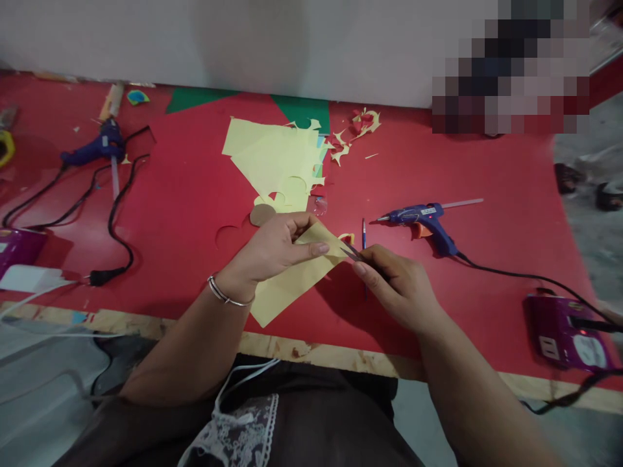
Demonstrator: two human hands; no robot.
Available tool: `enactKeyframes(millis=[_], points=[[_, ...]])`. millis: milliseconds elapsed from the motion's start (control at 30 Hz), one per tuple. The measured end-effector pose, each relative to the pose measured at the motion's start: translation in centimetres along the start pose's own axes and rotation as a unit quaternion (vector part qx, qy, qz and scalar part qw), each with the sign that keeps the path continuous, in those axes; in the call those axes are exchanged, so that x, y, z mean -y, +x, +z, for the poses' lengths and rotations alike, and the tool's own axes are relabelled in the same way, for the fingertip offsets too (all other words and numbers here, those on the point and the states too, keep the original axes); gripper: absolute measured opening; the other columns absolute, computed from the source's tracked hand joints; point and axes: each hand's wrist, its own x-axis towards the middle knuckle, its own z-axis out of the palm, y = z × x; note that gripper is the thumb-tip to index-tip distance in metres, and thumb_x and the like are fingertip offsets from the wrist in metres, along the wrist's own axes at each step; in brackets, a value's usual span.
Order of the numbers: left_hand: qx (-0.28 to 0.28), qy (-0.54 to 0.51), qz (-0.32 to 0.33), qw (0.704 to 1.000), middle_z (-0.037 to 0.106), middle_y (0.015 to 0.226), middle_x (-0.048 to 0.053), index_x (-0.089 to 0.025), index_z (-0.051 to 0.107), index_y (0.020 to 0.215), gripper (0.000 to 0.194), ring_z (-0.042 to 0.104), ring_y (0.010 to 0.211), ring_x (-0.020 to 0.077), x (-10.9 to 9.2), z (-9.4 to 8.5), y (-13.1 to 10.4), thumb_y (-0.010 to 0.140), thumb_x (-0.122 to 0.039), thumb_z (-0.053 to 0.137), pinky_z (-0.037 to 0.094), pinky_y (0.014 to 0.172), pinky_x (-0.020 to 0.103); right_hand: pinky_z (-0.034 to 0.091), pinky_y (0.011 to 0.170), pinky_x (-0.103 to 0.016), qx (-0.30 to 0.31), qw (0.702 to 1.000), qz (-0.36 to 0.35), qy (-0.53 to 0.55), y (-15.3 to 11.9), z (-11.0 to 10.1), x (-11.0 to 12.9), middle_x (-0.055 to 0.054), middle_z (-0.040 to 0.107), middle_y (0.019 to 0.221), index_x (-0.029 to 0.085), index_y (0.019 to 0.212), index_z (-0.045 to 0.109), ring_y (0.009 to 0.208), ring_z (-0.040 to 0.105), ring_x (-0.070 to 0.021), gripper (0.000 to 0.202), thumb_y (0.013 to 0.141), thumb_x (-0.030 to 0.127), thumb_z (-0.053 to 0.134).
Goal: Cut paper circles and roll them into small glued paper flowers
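My left hand (285, 243) pinches a pale yellow sheet of paper (287, 285) between thumb and fingers, and the sheet hangs down toward the table's front edge. Scissors (351, 251) are in my right hand (402, 285), their blades slightly parted at the sheet's right corner. The scissors' handles are hidden inside my fingers. Just beyond my right hand a blue pen (363, 235) lies on the red surface. A round brownish disc (263, 215) rests beyond my left hand, beside cut yellow sheets (272, 155).
On the right lie a blue glue gun (421, 217) and a purple box (567, 331) with cables. Another glue gun (97, 146), a black plug (101, 277) and a white adapter (32, 279) are at left. Paper scraps (363, 123) lie near the grey wall.
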Motion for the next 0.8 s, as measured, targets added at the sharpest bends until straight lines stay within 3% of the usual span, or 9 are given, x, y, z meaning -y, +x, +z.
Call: enactKeyframes(millis=[800], points=[[0.004,-0.012,0.006,1.000,0.066,0.081,0.001,-0.018,0.070,0.090,0.031,0.059,0.074,0.0131,-0.29,0.25,-0.13,0.085,-0.044,0.086,0.046,0.067,0.026,0.036,0.055,-0.027,-0.010,1.000,-0.004,-0.013,0.10,-0.19,0.18,0.003,0.055,0.061,0.023,0.085,0.057,0.052,0.049,-0.0126,0.043,0.105,0.060,0.050]])
